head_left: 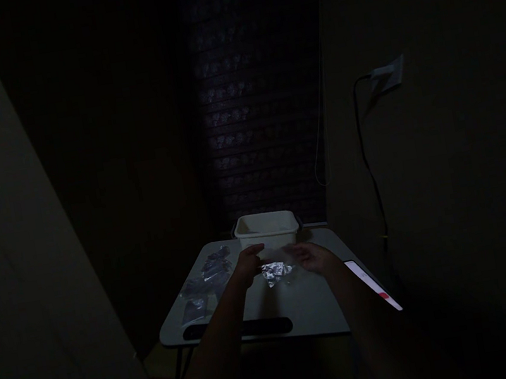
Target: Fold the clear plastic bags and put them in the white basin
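My left hand (248, 265) and my right hand (312, 258) are raised over the middle of a small white table (262, 308), facing each other. A crumpled, shiny silvery sheet (276, 273) hangs between them, and the fingers of my left hand close at its upper left edge. Above the sheet, a pale, hazy translucent patch (276, 253) reaches toward my right fingertips; it is too blurred to name. My right fingers are curled inward and smeared by motion, so their hold is unclear. Behind both hands stands a white plastic bin (269, 238).
Clear plastic bags (214, 266) lie along the table's left side. A phone with a lit screen (373, 286) is at the right edge. A dark slot (265, 326) runs along the front. A charger (382, 71) with its cord is plugged into the right wall.
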Demonstrator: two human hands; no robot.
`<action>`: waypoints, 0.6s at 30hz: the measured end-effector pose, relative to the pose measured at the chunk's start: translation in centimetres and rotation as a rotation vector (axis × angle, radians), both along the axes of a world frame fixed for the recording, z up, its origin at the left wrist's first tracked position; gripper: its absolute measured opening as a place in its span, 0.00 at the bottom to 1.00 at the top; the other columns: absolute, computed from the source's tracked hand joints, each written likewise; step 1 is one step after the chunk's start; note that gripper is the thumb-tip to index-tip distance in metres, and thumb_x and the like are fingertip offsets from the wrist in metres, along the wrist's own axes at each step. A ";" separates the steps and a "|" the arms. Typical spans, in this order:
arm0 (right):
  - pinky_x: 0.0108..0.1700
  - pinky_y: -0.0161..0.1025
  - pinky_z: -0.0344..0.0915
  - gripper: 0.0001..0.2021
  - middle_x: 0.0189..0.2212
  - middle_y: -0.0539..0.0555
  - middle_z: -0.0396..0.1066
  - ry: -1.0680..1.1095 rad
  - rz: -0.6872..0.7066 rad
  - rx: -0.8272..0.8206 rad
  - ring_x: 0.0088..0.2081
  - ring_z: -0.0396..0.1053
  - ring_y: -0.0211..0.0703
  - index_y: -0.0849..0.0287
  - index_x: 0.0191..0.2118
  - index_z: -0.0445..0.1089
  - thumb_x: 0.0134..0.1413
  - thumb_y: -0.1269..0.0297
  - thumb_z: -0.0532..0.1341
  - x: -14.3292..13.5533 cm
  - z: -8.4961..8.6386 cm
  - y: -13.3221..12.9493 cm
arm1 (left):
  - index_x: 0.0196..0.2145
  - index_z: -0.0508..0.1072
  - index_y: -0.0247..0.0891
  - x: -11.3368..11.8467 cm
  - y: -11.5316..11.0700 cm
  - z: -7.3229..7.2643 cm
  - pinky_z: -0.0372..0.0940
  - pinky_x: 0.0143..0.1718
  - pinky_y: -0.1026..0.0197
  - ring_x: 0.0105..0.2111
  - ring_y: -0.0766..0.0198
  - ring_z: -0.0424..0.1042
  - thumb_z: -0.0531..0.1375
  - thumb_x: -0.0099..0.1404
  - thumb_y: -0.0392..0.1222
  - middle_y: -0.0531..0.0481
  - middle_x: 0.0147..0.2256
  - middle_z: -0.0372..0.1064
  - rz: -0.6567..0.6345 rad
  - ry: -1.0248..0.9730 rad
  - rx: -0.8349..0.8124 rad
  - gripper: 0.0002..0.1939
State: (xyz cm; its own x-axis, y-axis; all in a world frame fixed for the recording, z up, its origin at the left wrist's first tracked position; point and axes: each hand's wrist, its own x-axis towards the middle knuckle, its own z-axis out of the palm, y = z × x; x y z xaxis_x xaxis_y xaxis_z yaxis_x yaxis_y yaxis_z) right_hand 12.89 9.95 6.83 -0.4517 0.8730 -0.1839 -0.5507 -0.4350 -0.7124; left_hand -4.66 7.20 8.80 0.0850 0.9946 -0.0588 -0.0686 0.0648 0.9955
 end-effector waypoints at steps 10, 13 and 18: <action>0.20 0.25 0.59 0.08 0.15 0.44 0.59 0.089 -0.370 -0.025 0.17 0.59 0.27 0.60 0.19 0.56 0.31 0.81 0.51 0.0 -0.4 0.3 | 0.33 0.61 0.33 0.5 -0.2 0.2 0.58 0.16 0.68 0.20 0.70 0.65 0.45 0.44 0.21 0.43 0.40 0.56 0.046 -0.215 0.002 0.18; 0.23 0.26 0.60 0.09 0.15 0.43 0.59 0.095 -0.437 -0.005 0.19 0.60 0.28 0.59 0.20 0.56 0.30 0.80 0.51 0.4 -0.4 0.5 | 0.28 0.61 0.30 0.6 0.2 0.3 0.60 0.18 0.69 0.21 0.69 0.66 0.47 0.48 0.22 0.45 0.31 0.61 0.114 -0.320 -0.037 0.11; 0.26 0.29 0.61 0.14 0.19 0.45 0.62 -0.011 -0.480 0.166 0.23 0.62 0.30 0.58 0.26 0.59 0.28 0.82 0.52 0.6 -0.5 0.7 | 0.20 0.60 0.30 0.5 0.7 0.5 0.60 0.20 0.71 0.20 0.70 0.65 0.48 0.50 0.24 0.48 0.21 0.62 0.117 -0.363 -0.068 0.07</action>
State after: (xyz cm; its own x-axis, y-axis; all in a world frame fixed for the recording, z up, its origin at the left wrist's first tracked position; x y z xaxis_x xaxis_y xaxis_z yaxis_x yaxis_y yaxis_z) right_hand 13.45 10.62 6.37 0.0090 0.9996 -0.0272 -0.6531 -0.0147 -0.7571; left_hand -4.16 7.95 9.31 -0.0017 0.9937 -0.1121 -0.4271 0.1006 0.8986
